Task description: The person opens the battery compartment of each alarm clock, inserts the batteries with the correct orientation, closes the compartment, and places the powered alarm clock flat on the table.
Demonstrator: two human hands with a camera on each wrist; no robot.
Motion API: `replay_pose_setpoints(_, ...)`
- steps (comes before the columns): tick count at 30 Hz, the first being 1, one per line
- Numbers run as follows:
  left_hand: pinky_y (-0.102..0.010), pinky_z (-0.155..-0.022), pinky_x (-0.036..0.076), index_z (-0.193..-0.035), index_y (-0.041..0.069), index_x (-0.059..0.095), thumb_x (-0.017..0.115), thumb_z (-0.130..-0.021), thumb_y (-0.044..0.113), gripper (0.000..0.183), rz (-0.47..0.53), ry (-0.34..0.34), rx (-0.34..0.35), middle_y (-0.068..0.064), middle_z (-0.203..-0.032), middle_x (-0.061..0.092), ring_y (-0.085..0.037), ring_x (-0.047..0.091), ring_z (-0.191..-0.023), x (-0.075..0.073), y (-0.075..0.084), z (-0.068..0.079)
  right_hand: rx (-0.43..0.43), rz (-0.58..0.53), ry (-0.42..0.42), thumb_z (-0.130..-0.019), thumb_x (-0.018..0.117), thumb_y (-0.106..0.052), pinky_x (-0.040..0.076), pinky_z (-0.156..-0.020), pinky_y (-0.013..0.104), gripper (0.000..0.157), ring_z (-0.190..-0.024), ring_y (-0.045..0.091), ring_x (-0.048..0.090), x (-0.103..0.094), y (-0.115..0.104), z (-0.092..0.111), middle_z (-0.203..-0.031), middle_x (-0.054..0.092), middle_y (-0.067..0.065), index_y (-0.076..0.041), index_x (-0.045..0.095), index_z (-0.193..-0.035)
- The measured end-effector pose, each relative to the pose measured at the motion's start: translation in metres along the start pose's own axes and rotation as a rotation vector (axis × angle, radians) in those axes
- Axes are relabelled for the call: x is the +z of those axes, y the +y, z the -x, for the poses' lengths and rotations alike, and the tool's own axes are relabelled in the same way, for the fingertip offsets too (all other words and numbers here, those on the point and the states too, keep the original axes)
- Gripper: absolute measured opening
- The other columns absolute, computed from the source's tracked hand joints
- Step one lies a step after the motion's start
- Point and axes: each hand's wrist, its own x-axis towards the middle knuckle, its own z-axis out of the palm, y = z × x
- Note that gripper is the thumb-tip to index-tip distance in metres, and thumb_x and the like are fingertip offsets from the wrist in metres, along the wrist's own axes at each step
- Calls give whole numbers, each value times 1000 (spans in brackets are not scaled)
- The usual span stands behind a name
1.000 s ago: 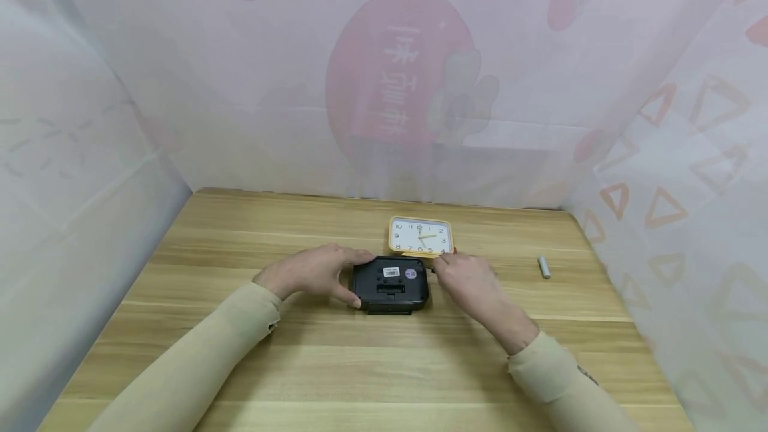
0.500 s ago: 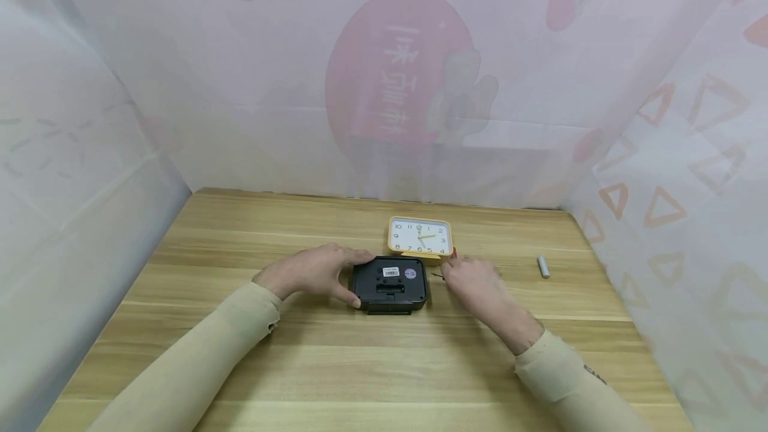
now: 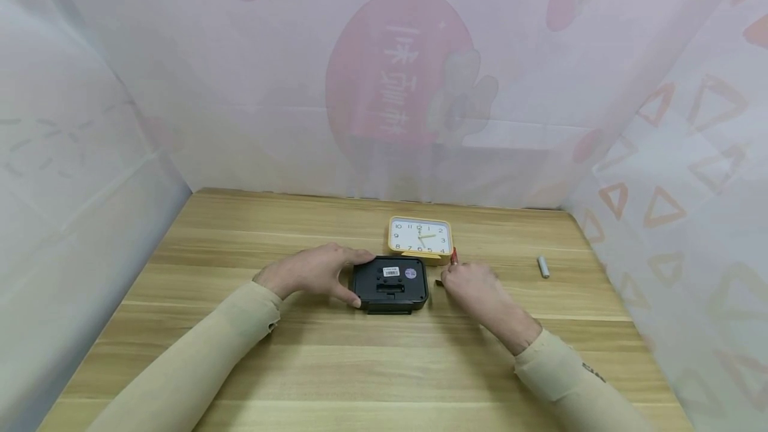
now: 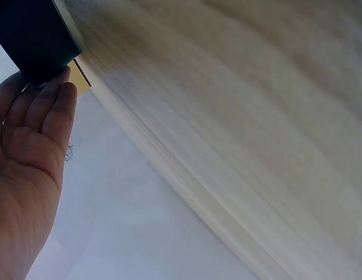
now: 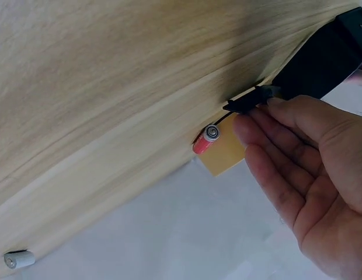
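Observation:
A black clock [image 3: 390,289] lies back side up on the table, with a barcode label, a round purple sticker and an uncovered battery slot showing. My left hand [image 3: 318,273] grips its left end, thumb at the near edge and fingers at the far edge. To the right of this clock, my right hand [image 3: 477,292] pinches a small black battery cover [image 5: 245,102] between thumb and fingertips. Just beyond those fingers lies a red battery [image 5: 205,140]. A yellow clock [image 3: 420,237] stands right behind the black one, dial toward me.
A grey-white battery [image 3: 543,267] lies apart on the right side of the wooden table [image 3: 336,379]. Pale printed sheets [image 3: 270,119] wall off the back and both sides.
My right hand has drawn away from the black clock's right edge with the battery cover, a little rightward and nearer. More of the red battery shows. My left hand stays put.

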Motion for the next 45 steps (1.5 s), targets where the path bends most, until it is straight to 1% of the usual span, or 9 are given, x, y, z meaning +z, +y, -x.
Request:
replay_pose_setpoints(4,-52,-138,52,-176,16,56,104,-91,48,103,-3,0,2,-6,-177,63,-27,63,-163,1,-1,-1,8,-88,-30,-105,85,-5,63,-53,35,5,-68,17,68,-2,4,0,-90,81,5,-9,83,-102)
replay_pose_setpoints(8,-53,-138,52,-176,17,56,103,-91,49,103,0,-1,-1,-6,-177,63,-27,63,-162,1,-3,-2,46,-311,-62,-108,84,-12,65,-62,37,10,-72,15,69,-6,16,-1,-91,82,3,-12,83,-99)
replay_pose_setpoints(12,-53,-138,52,-177,17,55,104,-90,49,104,8,-2,-8,-6,-177,63,-26,63,-163,1,-2,-2,77,-528,-56,-110,84,-14,70,-78,38,5,-86,14,78,-7,32,-1,-102,88,3,-12,89,-108)
replay_pose_setpoints(18,-54,-139,50,-176,16,55,103,-91,50,104,7,-3,-6,-8,-178,61,-30,60,-165,0,-1,0,119,-774,-43,-111,82,-13,74,-95,45,13,-107,22,86,3,51,-3,-117,90,6,-8,89,-121)
replay_pose_setpoints(26,-54,-139,50,-177,15,55,103,-91,48,104,2,-3,-5,-8,-179,61,-30,60,-165,0,-1,-1,183,-1023,-11,-113,78,-12,71,-108,54,14,-116,28,84,20,67,-5,-120,88,9,-4,85,-123)
replay_pose_setpoints(29,-54,-140,50,-176,14,55,104,-91,48,104,6,-3,-10,-9,-179,60,-30,60,-166,-1,0,0,228,-1086,-4,-113,78,-11,70,-108,53,14,-117,28,83,25,70,-6,-122,88,10,-4,84,-124)
replay_pose_setpoints(34,-55,-141,48,-177,16,54,103,-90,50,105,9,-5,-20,-8,-180,59,-30,58,-167,-1,1,1,311,-1135,-9,-112,79,-11,71,-105,51,20,-117,32,82,30,72,-7,-125,86,17,0,82,-129)
replay_pose_setpoints(40,-54,-140,48,-177,18,54,103,-91,50,104,3,-6,-18,-7,-180,59,-30,58,-167,-1,0,0,377,-1217,-34,-112,78,-8,68,-115,55,33,-128,43,80,34,73,-10,-137,81,27,8,74,-141)
replay_pose_setpoints(45,-54,-140,48,-177,17,54,103,-91,49,104,9,-5,-15,-8,-180,59,-30,58,-167,-1,-1,0,410,-1275,-82,-113,79,-10,64,-124,57,45,-142,49,74,39,74,-14,-151,74,31,9,68,-152)
